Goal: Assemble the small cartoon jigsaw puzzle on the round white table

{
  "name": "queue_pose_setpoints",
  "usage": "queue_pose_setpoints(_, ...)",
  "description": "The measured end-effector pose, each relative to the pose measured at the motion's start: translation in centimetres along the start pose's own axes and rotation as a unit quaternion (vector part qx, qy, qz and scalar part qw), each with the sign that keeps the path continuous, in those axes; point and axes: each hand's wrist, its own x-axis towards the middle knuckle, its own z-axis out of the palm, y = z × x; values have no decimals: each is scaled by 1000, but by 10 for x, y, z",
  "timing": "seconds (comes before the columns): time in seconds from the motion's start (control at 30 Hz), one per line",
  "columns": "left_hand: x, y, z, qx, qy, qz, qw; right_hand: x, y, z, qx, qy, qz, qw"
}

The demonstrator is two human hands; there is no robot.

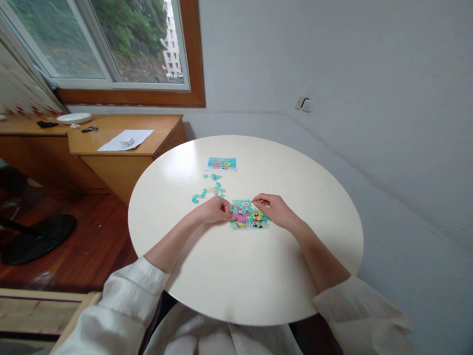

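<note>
A partly assembled jigsaw puzzle (249, 223) with cartoon figures, one pink and one yellow, lies flat on the white round table (236, 276). Against its left edge, my left hand (215, 209) is closed, thumb and fingertips gripping the border. My right hand (273, 208) is over the upper right corner, its thumb and forefinger pinched together. Anything between those fingertips is too small or hidden to make out. Loose green puzzle pieces (202, 194) are scattered beyond my left hand. Farther back is a picture card (221, 163) showing similar cartoon figures.
A wooden desk (125, 165) stands at the left, close to the table, bearing a sheet of paper (111, 143) with a small white box, and a white plate (74, 118). Behind the table is a wall with a socket (308, 105). A black round base (40, 239) rests on the floor.
</note>
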Motion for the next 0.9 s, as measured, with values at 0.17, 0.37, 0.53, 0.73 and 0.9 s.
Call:
queue_pose_setpoints(0.17,1,-7,-5,-96,64,11,993,-2,-3,-2,-14,7,-2,1000)
queue_pose_setpoints(0.37,1,-3,-9,-172,131,16,976,-2,-4,-3,-18,24,-6,1000)
queue_pose_setpoints(0.53,3,-3,-11,-232,189,17,954,0,5,-5,-26,75,28,996)
queue_pose_setpoints(0.73,8,-12,-12,-300,234,3,925,0,10,-5,-34,85,45,995)
queue_pose_setpoints(0.9,8,-12,-14,-329,256,-1,909,-1,8,-5,-31,86,43,995)
